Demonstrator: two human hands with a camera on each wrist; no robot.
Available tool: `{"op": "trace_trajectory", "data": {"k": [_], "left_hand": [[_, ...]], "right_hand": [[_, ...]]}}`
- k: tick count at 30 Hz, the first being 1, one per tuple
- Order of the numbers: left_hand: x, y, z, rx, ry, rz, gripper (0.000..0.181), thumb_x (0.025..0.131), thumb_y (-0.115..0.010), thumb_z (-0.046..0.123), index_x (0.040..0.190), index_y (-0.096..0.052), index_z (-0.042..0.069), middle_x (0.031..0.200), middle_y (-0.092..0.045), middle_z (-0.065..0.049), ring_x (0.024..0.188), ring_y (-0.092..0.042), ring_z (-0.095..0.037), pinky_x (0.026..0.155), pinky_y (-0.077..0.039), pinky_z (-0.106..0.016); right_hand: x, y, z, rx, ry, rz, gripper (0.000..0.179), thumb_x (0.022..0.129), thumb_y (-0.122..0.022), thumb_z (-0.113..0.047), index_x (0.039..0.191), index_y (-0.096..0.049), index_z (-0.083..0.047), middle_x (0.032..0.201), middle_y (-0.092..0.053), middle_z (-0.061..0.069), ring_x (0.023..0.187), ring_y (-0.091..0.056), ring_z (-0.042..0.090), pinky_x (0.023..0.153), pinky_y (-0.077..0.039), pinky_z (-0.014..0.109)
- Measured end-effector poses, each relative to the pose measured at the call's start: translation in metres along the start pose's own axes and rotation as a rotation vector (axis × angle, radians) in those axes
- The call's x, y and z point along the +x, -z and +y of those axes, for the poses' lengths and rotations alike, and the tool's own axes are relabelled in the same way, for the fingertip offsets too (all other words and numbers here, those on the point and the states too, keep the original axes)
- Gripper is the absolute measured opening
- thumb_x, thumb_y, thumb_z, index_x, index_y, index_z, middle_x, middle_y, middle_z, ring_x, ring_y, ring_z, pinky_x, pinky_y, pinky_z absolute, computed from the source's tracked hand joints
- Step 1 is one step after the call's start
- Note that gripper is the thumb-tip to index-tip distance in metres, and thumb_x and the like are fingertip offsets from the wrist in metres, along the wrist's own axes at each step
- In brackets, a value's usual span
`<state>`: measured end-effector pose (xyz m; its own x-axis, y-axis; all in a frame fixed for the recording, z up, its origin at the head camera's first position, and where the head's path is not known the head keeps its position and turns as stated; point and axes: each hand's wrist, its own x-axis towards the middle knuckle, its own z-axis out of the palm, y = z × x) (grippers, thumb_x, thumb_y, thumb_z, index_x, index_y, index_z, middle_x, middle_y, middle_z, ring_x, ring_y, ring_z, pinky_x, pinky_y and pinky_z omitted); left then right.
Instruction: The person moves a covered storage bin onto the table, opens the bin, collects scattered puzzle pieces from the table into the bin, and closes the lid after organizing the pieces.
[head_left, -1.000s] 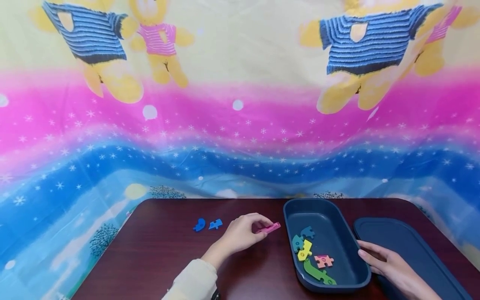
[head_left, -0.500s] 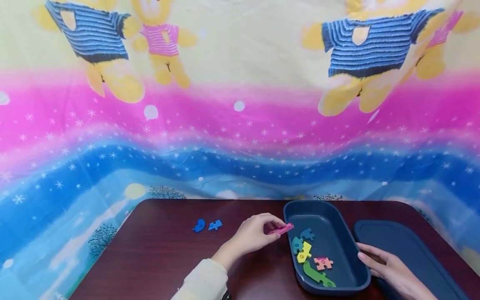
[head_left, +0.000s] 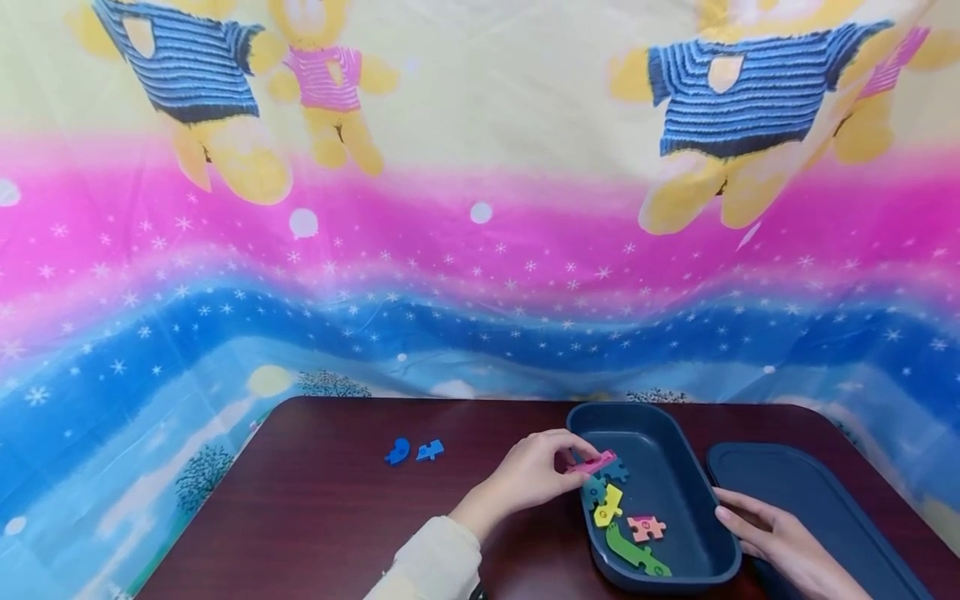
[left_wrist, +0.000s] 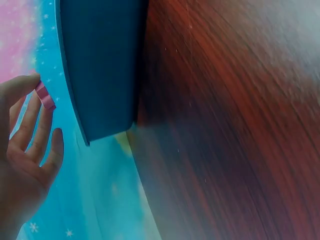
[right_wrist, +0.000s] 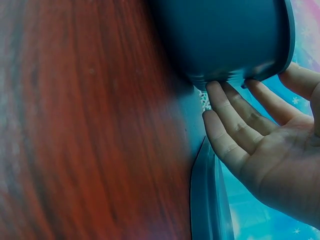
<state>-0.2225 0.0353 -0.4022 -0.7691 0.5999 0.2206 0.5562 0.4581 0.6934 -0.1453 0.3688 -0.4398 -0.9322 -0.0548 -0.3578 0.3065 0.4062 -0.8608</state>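
My left hand (head_left: 528, 473) pinches a pink puzzle piece (head_left: 596, 462) between thumb and fingers, over the left rim of a dark blue box (head_left: 678, 450). In the left wrist view the pink piece (left_wrist: 45, 96) shows edge-on at the fingertips, above the box's rim. Inside the box lie teal pieces (head_left: 594, 490), a yellow piece (head_left: 607, 507), an orange-pink piece (head_left: 647, 527) and a green piece (head_left: 637, 554). My right hand (head_left: 780, 533) touches the box's right side; the right wrist view shows its extended fingers (right_wrist: 232, 117) against the outer wall, thumb by the rim.
Two blue puzzle pieces (head_left: 399, 451) lie on the dark wood table (head_left: 322, 500), left of the box. The dark blue lid (head_left: 810, 492) lies at the right, partly beneath my right hand. A printed cloth (head_left: 480, 275) hangs behind the table.
My left hand has moved right with the pink piece, from over the table to over the box's left rim. My right hand has stayed at the box's side.
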Motion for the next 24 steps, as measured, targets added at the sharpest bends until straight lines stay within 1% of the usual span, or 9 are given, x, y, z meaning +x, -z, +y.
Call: {"op": "trace_trajectory", "data": {"k": [6, 13, 18, 24], "left_hand": [[0.005, -0.008, 0.006, -0.014, -0.013, -0.032, 0.025, 0.089, -0.076, 0.020, 0.112, -0.074, 0.029, 0.100, -0.063, 0.016, 0.080, -0.055, 0.004, 0.064, -0.047, -0.017], [0.010, -0.016, 0.013, -0.013, -0.038, -0.060, 0.023, 0.090, -0.075, 0.022, 0.112, -0.073, 0.030, 0.106, -0.063, 0.020, 0.085, -0.056, 0.005, 0.065, -0.047, -0.015], [0.013, -0.022, 0.017, -0.024, -0.035, -0.074, 0.023, 0.090, -0.076, 0.023, 0.112, -0.073, 0.030, 0.107, -0.062, 0.020, 0.085, -0.056, 0.005, 0.066, -0.047, -0.014], [0.019, -0.029, 0.022, -0.019, -0.038, -0.092, 0.024, 0.090, -0.075, 0.026, 0.113, -0.073, 0.030, 0.104, -0.063, 0.021, 0.085, -0.055, 0.006, 0.066, -0.047, -0.014]], "right_hand": [[0.000, 0.000, 0.001, -0.003, -0.001, 0.004, 0.080, 0.103, -0.048, -0.047, 0.152, -0.021, 0.011, 0.147, -0.032, 0.039, 0.121, -0.052, 0.046, 0.090, -0.052, 0.043], [0.000, 0.002, 0.001, -0.009, 0.004, -0.007, 0.080, 0.103, -0.048, -0.046, 0.152, -0.021, 0.011, 0.147, -0.032, 0.039, 0.120, -0.053, 0.045, 0.091, -0.052, 0.042], [-0.001, 0.001, 0.001, -0.005, -0.004, 0.002, 0.081, 0.103, -0.048, -0.047, 0.152, -0.021, 0.011, 0.147, -0.032, 0.039, 0.119, -0.054, 0.044, 0.090, -0.052, 0.042], [-0.001, 0.000, 0.000, -0.006, 0.005, 0.001, 0.079, 0.104, -0.047, -0.046, 0.152, -0.020, 0.010, 0.148, -0.030, 0.039, 0.122, -0.051, 0.046, 0.091, -0.052, 0.042]]}}
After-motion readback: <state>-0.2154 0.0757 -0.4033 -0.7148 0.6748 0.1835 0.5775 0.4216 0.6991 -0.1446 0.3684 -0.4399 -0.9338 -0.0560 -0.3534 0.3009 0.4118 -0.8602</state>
